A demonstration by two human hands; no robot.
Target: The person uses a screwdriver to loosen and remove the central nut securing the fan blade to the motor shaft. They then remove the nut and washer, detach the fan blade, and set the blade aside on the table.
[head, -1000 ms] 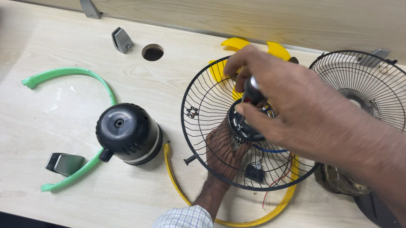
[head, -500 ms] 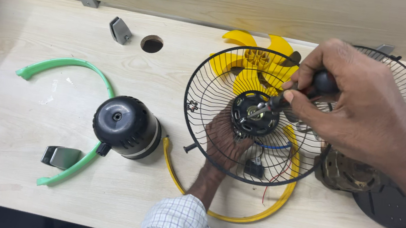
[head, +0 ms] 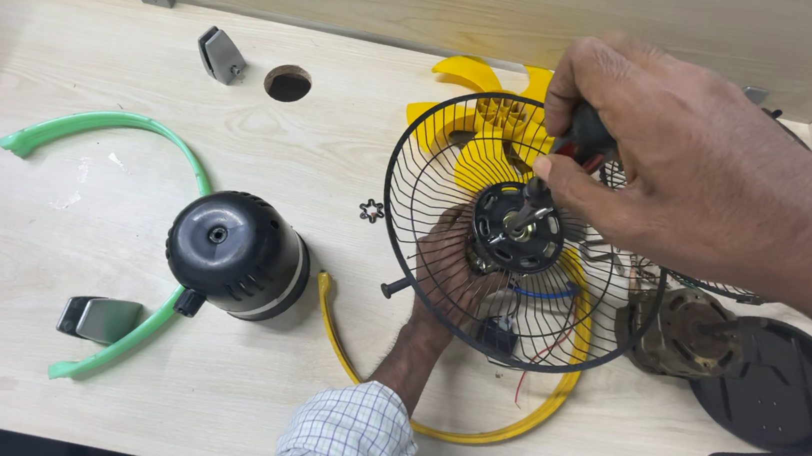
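Note:
A round black wire fan guard point(head: 412, 173) stands tilted over the wooden table. My left hand point(head: 451, 263) is behind the guard, gripping the fan's motor at the hub point(head: 517, 228). My right hand point(head: 666, 150) comes in from the upper right, closed on a screwdriver point(head: 576, 145) with a black and red handle. Its tip rests on the hub's front face. A yellow fan blade point(head: 484, 106) lies behind the guard, and red and blue wires point(head: 544, 303) hang below the motor.
A black motor cover point(head: 234, 252) lies left of the guard, on a green plastic ring piece point(head: 115, 127). A yellow ring point(head: 339, 337) curves under the guard. A second motor point(head: 682, 332) on a black base point(head: 781, 388) is at right. Metal clips point(head: 221, 53) and a table hole point(head: 287, 83) lie behind.
My right hand has drawn back from over the hub to the upper right, and the screwdriver's tip now sits on the hub. The left hand stays behind the guard.

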